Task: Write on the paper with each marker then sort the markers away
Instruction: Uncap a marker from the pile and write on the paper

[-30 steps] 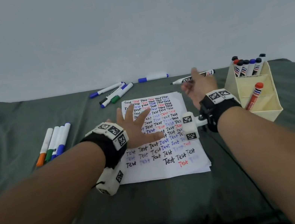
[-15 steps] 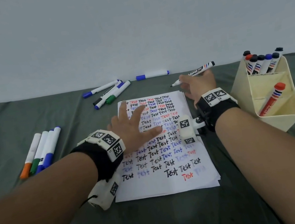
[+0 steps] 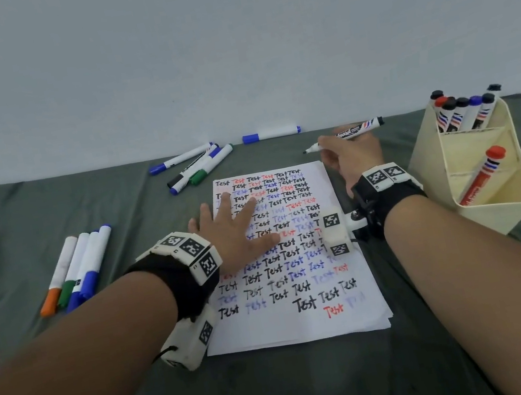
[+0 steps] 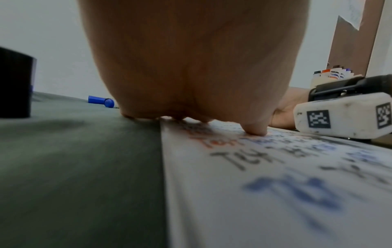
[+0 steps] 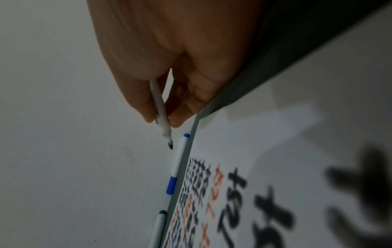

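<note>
From the head view, the left hand [image 3: 234,233] lies flat on the paper [image 3: 309,324] with fingers spread and straight, holding nothing. The right hand [image 3: 351,160] sits just past the paper's far right corner, fingers curled round a black marker [image 3: 356,129] that is uncapped, its tip pointing left over the cloth [image 3: 285,388]. To the right stands a cream holder [image 3: 506,216]: its far compartment is packed with upright markers, and one red marker [image 3: 482,177] leans alone in a nearer compartment. Beyond the paper lie a cluster of markers [image 3: 195,168] and, by the wall, a single blue marker [image 3: 270,134]. Well to the left, four markers [image 3: 76,268] lie side by side, caps toward the person. The paper is covered in rows of "Test" in black, red and blue.

From the left wrist, the palm [image 4: 191,67] fills the view, its fingertips [image 4: 256,130] pressed on the paper's edge. The right wrist's white tracker block [image 4: 343,115] blocks the far right; a blue cap [image 4: 99,100] lies on the cloth behind.

From the right wrist, thumb and fingers [image 5: 146,107] pinch the marker near its tip [image 5: 170,145], which hangs off the paper. The blue marker [image 5: 176,167] and a green one [image 5: 159,224] lie beyond.
</note>
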Tool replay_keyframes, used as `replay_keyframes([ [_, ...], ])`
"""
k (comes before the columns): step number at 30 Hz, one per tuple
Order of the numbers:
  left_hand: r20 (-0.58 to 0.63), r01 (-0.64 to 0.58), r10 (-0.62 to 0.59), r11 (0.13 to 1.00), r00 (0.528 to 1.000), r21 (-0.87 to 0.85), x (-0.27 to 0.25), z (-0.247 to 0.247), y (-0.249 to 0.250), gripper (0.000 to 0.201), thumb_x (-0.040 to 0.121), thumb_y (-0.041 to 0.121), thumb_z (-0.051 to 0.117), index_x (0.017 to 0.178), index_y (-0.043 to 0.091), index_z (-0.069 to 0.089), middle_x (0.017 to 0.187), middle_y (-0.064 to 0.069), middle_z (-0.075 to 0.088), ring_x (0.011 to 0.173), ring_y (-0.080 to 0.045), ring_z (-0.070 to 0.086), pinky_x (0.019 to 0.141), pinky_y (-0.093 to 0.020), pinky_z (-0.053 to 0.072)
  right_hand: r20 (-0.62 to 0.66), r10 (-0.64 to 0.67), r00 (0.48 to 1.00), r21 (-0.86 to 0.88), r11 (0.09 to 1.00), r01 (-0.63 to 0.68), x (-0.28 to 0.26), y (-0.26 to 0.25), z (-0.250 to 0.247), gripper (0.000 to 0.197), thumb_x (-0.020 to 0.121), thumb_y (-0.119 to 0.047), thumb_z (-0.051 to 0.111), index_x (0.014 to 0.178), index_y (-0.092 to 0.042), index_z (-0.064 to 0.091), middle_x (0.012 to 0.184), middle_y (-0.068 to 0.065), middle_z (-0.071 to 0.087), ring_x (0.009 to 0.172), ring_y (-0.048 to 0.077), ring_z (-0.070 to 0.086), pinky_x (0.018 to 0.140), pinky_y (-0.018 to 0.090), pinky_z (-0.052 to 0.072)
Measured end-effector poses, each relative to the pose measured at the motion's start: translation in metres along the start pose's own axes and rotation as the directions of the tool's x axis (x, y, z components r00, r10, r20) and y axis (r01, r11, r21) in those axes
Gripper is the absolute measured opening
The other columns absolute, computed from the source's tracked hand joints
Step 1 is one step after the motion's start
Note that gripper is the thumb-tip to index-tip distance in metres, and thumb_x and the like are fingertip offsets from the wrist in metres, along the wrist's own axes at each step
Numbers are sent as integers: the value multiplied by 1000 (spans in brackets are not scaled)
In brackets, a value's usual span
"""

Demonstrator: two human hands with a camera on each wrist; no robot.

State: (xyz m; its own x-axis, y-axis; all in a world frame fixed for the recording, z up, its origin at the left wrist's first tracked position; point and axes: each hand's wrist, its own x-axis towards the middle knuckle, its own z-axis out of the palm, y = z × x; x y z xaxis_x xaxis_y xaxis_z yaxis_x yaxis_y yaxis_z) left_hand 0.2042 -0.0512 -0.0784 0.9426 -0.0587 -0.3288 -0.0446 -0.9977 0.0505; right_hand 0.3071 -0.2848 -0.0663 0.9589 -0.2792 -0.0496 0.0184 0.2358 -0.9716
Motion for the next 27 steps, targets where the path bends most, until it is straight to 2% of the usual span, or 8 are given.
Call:
replay_keyframes([
  [2, 22, 7, -8, 1000, 1000, 10, 2, 4, 0, 99, 71, 97, 14, 152, 49, -15, 166, 1, -20, 152, -39, -11, 121, -61, 3, 54, 5, 999, -37, 999, -3, 1, 3, -1, 15, 79, 5, 76, 73, -7, 72, 68, 8, 70, 68, 23, 67, 69, 30, 59],
  [3, 25, 13, -13, 1000, 1000, 14, 3, 5, 0, 98, 71, 97, 13, 152, 50, -17, 166, 1, -22, 152, -39, -13, 120, -61, 2, 84, 6, 996, -86, 996, 2, 1, 5, -1, 19, 77, 3, 77, 66, -12, 75, 69, 9, 72, 69, 24, 68, 70, 33, 60],
  [6, 28, 24, -24, 1000, 999, 3, 5, 8, -1, 99, 69, 98, 11, 150, 51, -20, 164, 2, -25, 151, -37, -17, 120, -61, -1, 118, -21, 993, -255, 966, 51, -1, 8, -3, 16, 72, -10, 77, 61, -21, 75, 65, 9, 71, 61, 22, 65, 67, 37, 56],
  [10, 57, 33, -32, 999, 998, -24, 7, 9, 0, 118, 46, 109, 4, 146, 54, -25, 163, 4, -29, 150, -35, -21, 119, -60, -7, 90, -37, 995, -280, 958, 61, 1, 9, -7, 14, 72, -14, 75, 60, -20, 72, 59, 5, 67, 53, 16, 60, 62, 34, 53],
  [14, 85, 45, -42, 999, 996, -28, 7, 7, 1, 128, 34, 113, 7, 143, 56, -28, 162, 4, -32, 150, -34, -24, 119, -60, -8, 105, -64, 992, -334, 938, 96, -1, 9, -7, 13, 76, -13, 75, 65, -17, 69, 59, 4, 68, 53, 15, 61, 60, 32, 54],
  [19, 98, 50, -47, 998, 994, -27, 5, 5, 2, 132, 31, 113, 8, 144, 55, -28, 162, 3, -32, 150, -34, -25, 119, -60, -8, 152, -109, 982, -444, 881, 167, -3, 6, -6, 19, 82, -11, 72, 67, -20, 66, 61, 1, 69, 53, 10, 61, 53, 23, 51],
  [24, 94, 52, -49, 998, 994, -26, 5, 4, 3, 133, 30, 113, 8, 145, 54, -27, 162, 3, -31, 150, -35, -24, 119, -61, -8, 138, -99, 985, -450, 880, 151, -4, 5, -7, 14, 83, -9, 69, 73, -16, 63, 64, 6, 68, 50, 9, 58, 49, 20, 47],
  [27, 98, 50, -47, 998, 994, -28, 5, 3, 4, 132, 32, 113, 9, 145, 54, -27, 162, 2, -31, 150, -35, -24, 119, -60, -8, 132, -101, 986, -423, 894, 148, -4, 4, -8, 11, 85, -11, 72, 75, -13, 67, 66, 6, 69, 53, 8, 61, 53, 21, 51],
])
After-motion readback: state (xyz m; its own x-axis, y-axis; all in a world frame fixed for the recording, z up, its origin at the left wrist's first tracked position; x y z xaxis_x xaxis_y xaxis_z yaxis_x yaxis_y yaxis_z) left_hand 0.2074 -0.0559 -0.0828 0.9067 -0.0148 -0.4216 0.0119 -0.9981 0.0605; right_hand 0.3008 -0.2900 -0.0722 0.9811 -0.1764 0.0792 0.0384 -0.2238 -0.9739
